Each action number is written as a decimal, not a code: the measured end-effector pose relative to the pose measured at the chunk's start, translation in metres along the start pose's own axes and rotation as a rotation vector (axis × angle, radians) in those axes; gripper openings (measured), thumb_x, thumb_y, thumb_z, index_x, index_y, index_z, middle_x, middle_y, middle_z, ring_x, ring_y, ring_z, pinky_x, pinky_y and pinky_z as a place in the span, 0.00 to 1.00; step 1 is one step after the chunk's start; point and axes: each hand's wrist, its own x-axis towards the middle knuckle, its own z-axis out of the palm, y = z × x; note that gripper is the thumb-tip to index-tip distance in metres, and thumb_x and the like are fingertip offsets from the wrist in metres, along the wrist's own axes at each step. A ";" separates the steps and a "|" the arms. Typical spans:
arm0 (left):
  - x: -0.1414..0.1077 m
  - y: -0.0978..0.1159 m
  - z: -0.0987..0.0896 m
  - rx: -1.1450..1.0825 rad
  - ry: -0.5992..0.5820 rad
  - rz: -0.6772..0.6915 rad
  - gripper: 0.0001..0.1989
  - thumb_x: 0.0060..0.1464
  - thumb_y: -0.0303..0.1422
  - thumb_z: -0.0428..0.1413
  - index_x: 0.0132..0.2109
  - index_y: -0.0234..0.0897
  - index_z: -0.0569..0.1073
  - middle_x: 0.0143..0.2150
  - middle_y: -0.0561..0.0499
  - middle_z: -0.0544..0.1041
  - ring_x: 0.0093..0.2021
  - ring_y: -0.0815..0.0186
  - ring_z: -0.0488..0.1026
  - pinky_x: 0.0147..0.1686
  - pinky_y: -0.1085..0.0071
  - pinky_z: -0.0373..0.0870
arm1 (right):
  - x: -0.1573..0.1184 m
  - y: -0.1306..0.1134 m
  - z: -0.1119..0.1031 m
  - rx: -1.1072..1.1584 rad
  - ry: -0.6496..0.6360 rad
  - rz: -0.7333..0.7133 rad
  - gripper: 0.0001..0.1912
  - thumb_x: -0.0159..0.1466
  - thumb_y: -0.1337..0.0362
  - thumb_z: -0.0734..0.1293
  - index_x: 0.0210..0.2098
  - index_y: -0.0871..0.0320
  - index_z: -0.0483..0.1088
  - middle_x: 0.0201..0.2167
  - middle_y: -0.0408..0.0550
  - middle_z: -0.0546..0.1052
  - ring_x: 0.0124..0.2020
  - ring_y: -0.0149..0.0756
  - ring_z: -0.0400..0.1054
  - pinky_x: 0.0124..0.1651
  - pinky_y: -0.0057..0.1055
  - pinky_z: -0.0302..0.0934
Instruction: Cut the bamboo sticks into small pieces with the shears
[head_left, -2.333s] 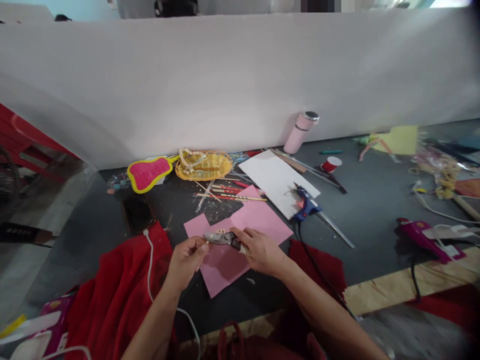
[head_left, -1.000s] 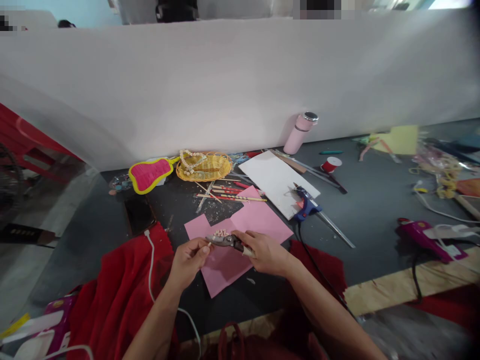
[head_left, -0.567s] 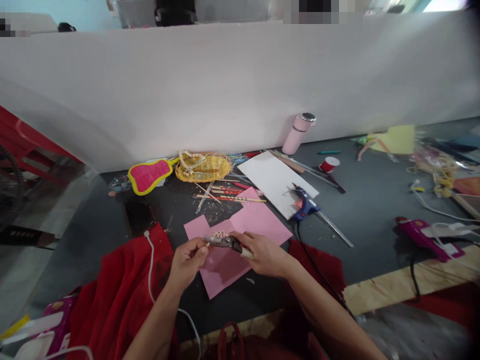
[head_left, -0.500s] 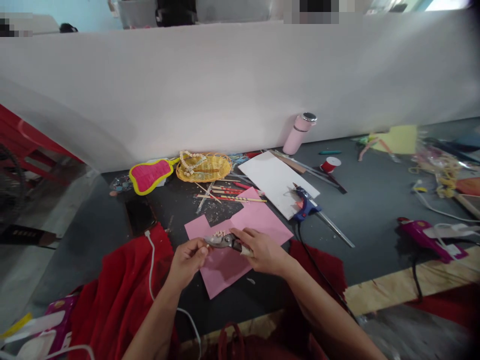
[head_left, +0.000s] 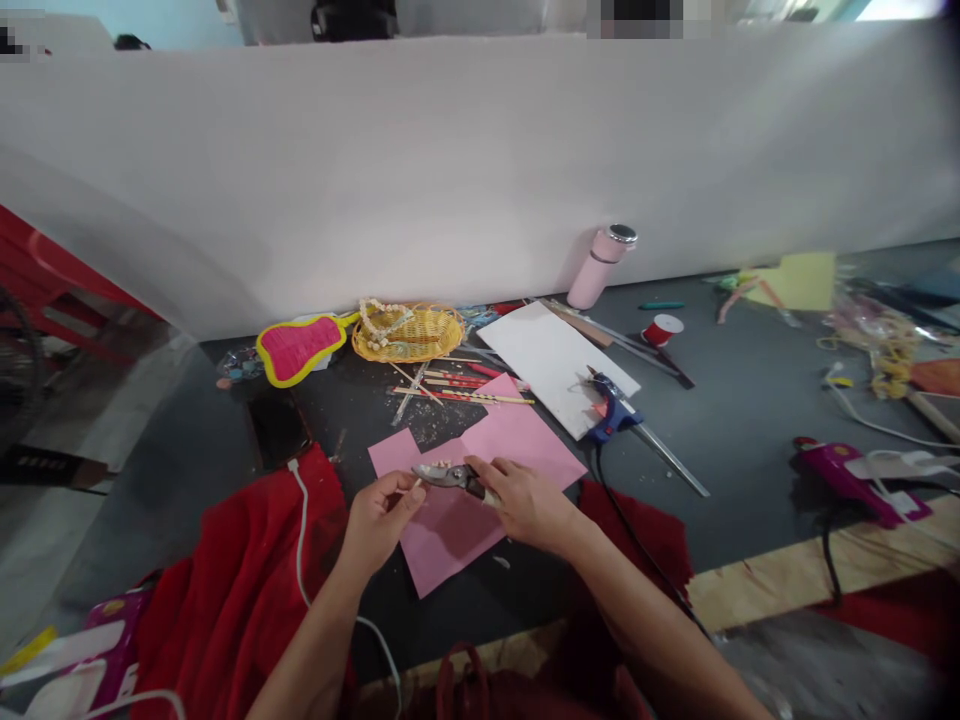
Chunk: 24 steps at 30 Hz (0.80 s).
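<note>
Pale stick: I had its short end [head_left: 418, 485] at the left hand's [head_left: 381, 522] fingertips, beside the cutter blades; it looked thin, light and stiff, likely to snap or roll under a hard pinch.
Left-hand pinch: thumb and finger were together, clamped on the stick; I judged the hold best just behind the tip, with skin back from the steel.
Cutter: the right hand [head_left: 529, 503] was wrapped around its handles, the blades [head_left: 442, 475] pointing at the left fingertips. It looked rigid and heavier than the stick, best held low on the handles. Whether the blades were fully closed, I could not tell.
Pieces: small pale bits [head_left: 441, 463] lay just past the blades, light enough to scatter.
Pink card: it [head_left: 450, 545] spread below the grip, thin and apt to slide, its near corner toward me.
Far side: red sticks [head_left: 465, 396] lay beyond the grip, with the basket [head_left: 444, 345] farther off.
Right side: the glue gun [head_left: 616, 413] lay beyond the right hand; its black cord [head_left: 626, 533] passed near that forearm.
Left side: red cloth [head_left: 240, 560] and a white cable [head_left: 302, 520] lay beside the left forearm.
Room: I saw more slack toward me, over dark table [head_left: 480, 607], than past the blades.
</note>
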 end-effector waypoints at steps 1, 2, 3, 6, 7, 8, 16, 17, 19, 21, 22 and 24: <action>0.000 -0.001 0.000 0.049 0.016 0.046 0.11 0.52 0.38 0.58 0.29 0.33 0.73 0.25 0.53 0.71 0.25 0.72 0.64 0.26 0.77 0.59 | 0.000 0.000 -0.001 0.011 -0.009 -0.004 0.30 0.61 0.69 0.59 0.62 0.57 0.50 0.42 0.54 0.71 0.40 0.40 0.67 0.43 0.34 0.60; 0.000 -0.001 0.000 0.083 0.027 0.083 0.11 0.52 0.37 0.58 0.29 0.33 0.73 0.27 0.52 0.72 0.28 0.70 0.66 0.28 0.77 0.61 | -0.001 0.000 -0.002 0.027 -0.020 -0.009 0.30 0.62 0.69 0.59 0.62 0.57 0.50 0.42 0.54 0.71 0.40 0.40 0.67 0.43 0.33 0.60; 0.000 -0.002 -0.001 0.101 0.039 0.111 0.11 0.52 0.36 0.58 0.28 0.33 0.73 0.28 0.52 0.73 0.29 0.69 0.67 0.29 0.76 0.61 | -0.001 -0.001 -0.003 0.049 -0.033 -0.014 0.29 0.62 0.69 0.58 0.62 0.57 0.50 0.42 0.54 0.71 0.40 0.39 0.68 0.42 0.33 0.60; -0.001 -0.005 -0.006 0.087 0.057 0.139 0.09 0.52 0.36 0.58 0.29 0.34 0.74 0.30 0.50 0.75 0.31 0.68 0.68 0.31 0.75 0.63 | -0.003 -0.004 -0.005 0.123 -0.046 -0.052 0.27 0.63 0.69 0.57 0.61 0.57 0.52 0.43 0.54 0.73 0.40 0.39 0.69 0.41 0.32 0.61; -0.001 -0.006 -0.008 0.065 0.060 0.135 0.09 0.51 0.36 0.58 0.29 0.34 0.74 0.29 0.51 0.74 0.30 0.68 0.68 0.30 0.76 0.63 | -0.003 -0.005 -0.005 0.135 -0.035 -0.069 0.27 0.62 0.69 0.57 0.61 0.57 0.52 0.44 0.53 0.73 0.40 0.39 0.70 0.40 0.31 0.61; -0.001 -0.008 -0.009 0.039 0.064 0.125 0.09 0.51 0.36 0.59 0.29 0.34 0.74 0.28 0.51 0.73 0.27 0.70 0.66 0.27 0.76 0.62 | -0.003 -0.005 -0.004 0.138 -0.017 -0.084 0.27 0.62 0.68 0.58 0.61 0.56 0.53 0.44 0.53 0.73 0.40 0.39 0.70 0.40 0.31 0.61; 0.006 -0.009 -0.008 -0.155 0.179 0.008 0.11 0.53 0.38 0.58 0.33 0.33 0.73 0.21 0.57 0.67 0.16 0.79 0.51 0.16 0.80 0.47 | 0.005 0.021 -0.002 -0.077 0.224 0.113 0.26 0.66 0.55 0.60 0.61 0.54 0.56 0.46 0.54 0.73 0.43 0.41 0.69 0.41 0.32 0.62; 0.007 -0.008 -0.008 -0.180 0.203 0.014 0.11 0.53 0.38 0.58 0.32 0.33 0.73 0.21 0.57 0.67 0.16 0.79 0.51 0.16 0.80 0.47 | 0.005 0.026 -0.003 -0.114 0.235 0.135 0.25 0.66 0.53 0.60 0.60 0.53 0.57 0.46 0.53 0.73 0.44 0.42 0.69 0.42 0.33 0.62; 0.007 -0.008 -0.007 -0.205 0.216 0.015 0.11 0.53 0.38 0.58 0.31 0.33 0.72 0.21 0.57 0.66 0.16 0.80 0.51 0.16 0.80 0.47 | 0.004 0.035 -0.006 -0.171 0.263 0.186 0.26 0.65 0.49 0.59 0.59 0.51 0.59 0.47 0.52 0.73 0.44 0.42 0.68 0.44 0.32 0.61; 0.008 -0.008 -0.007 -0.189 0.207 0.004 0.11 0.52 0.38 0.58 0.32 0.34 0.72 0.19 0.59 0.63 0.16 0.79 0.51 0.16 0.80 0.47 | 0.002 0.041 -0.008 -0.215 0.278 0.230 0.27 0.64 0.46 0.59 0.58 0.50 0.60 0.47 0.52 0.73 0.45 0.42 0.68 0.44 0.32 0.61; 0.008 -0.009 -0.007 -0.169 0.203 -0.003 0.11 0.52 0.39 0.58 0.32 0.34 0.72 0.18 0.59 0.61 0.17 0.78 0.51 0.16 0.80 0.47 | 0.001 0.043 -0.010 -0.236 0.277 0.244 0.27 0.64 0.46 0.60 0.58 0.50 0.60 0.47 0.51 0.73 0.45 0.42 0.68 0.43 0.32 0.62; 0.007 -0.010 -0.006 -0.119 0.198 -0.016 0.12 0.52 0.40 0.58 0.34 0.33 0.73 0.18 0.59 0.61 0.17 0.78 0.51 0.16 0.79 0.47 | 0.000 0.047 -0.011 -0.265 0.267 0.266 0.28 0.63 0.46 0.62 0.58 0.50 0.59 0.47 0.50 0.73 0.46 0.42 0.67 0.43 0.32 0.62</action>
